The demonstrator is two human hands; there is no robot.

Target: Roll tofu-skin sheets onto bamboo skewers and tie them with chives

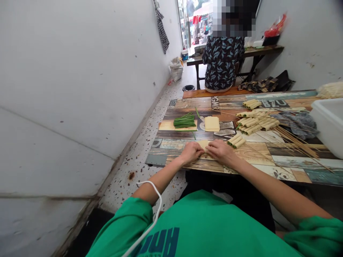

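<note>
My left hand point(192, 152) and my right hand point(220, 150) are side by side near the table's front edge, fingers closed on the near edge of a pale yellow tofu sheet point(203, 143). Whatever lies under the fingertips is hidden. Beyond them sits a square stack of tofu sheets point(212, 124). To its left, a bundle of green chives point(184, 120) rests on a light wooden board point(166, 125). Just right of my right hand are a few finished tofu rolls point(237, 141) with green ends, and a larger pile of rolls point(253, 121) lies farther back.
Thin bamboo skewers point(297, 142) lie across the table's right side, beside a grey cloth point(297, 124) and a white plastic tub point(328, 123). Past the table, a person in a leaf-patterned top point(223, 60) sits on a bench, facing away. A wall point(66, 78) runs along the left.
</note>
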